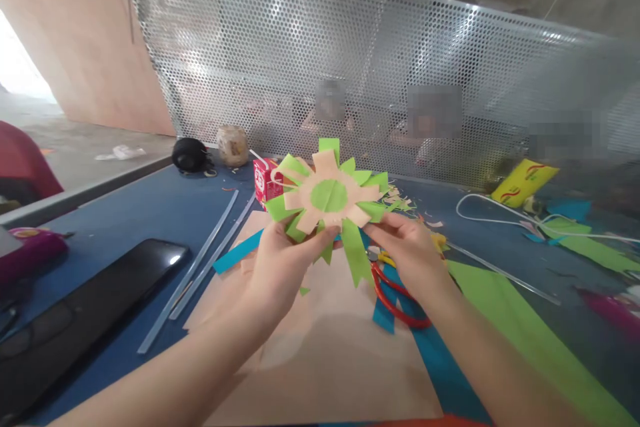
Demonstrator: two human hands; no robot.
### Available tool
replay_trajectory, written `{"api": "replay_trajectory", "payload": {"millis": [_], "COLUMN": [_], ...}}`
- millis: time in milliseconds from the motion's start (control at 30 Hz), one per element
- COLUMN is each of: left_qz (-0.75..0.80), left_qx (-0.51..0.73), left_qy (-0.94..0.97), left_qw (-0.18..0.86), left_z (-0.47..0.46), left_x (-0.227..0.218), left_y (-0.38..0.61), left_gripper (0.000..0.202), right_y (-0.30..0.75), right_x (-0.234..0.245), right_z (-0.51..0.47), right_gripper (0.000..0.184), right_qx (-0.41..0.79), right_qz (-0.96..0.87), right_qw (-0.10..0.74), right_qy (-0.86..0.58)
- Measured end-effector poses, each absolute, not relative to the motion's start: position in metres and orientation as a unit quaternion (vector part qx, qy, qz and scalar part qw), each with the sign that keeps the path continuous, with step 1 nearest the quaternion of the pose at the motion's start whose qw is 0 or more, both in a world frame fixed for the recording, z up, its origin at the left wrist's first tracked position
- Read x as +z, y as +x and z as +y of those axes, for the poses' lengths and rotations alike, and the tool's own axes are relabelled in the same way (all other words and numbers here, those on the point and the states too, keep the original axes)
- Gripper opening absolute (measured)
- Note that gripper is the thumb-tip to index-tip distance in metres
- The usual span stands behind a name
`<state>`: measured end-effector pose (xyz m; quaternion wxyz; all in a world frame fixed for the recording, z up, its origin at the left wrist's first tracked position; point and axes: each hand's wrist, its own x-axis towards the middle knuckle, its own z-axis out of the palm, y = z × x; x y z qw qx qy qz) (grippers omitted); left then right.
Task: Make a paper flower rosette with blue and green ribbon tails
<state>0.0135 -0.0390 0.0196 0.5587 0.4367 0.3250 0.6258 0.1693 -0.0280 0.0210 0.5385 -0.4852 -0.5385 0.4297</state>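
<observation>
A layered paper flower in green and peach, with a green disc at its centre, is held up above the table. My left hand grips its lower left edge, thumb on the front. At the lower right edge, my right hand pinches the paper between thumb and fingers. A notched green paper tail hangs below the flower. Under my right hand lie scissors with red handles, partly covering blue paper pieces. Beneath both hands is a large peach paper sheet. A blue strip shows beside my left hand.
To the left lie a black phone, clear glue sticks and a purple tool. Behind stand a red carton and a jar, before a metal mesh screen. Green paper and a yellow packet lie right.
</observation>
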Motion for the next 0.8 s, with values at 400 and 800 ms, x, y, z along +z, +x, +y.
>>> {"api": "replay_trajectory", "payload": {"millis": [400,800], "left_qz": [0.437,0.406], "left_qx": [0.575,0.593], "left_qy": [0.462,0.475], "left_qw": [0.514,0.508], "left_z": [-0.047,-0.037], "left_x": [0.010,0.007], "left_y": [0.009,0.007], "left_gripper": [0.025,0.021], "right_y": [0.169,0.168], "right_x": [0.015,0.016], "right_z": [-0.045,-0.046], "right_gripper": [0.017,0.015], "right_qx": [0.493,0.483], "right_qz": [-0.575,-0.588], "right_qw": [0.490,0.490], "right_qy": [-0.430,-0.426]}}
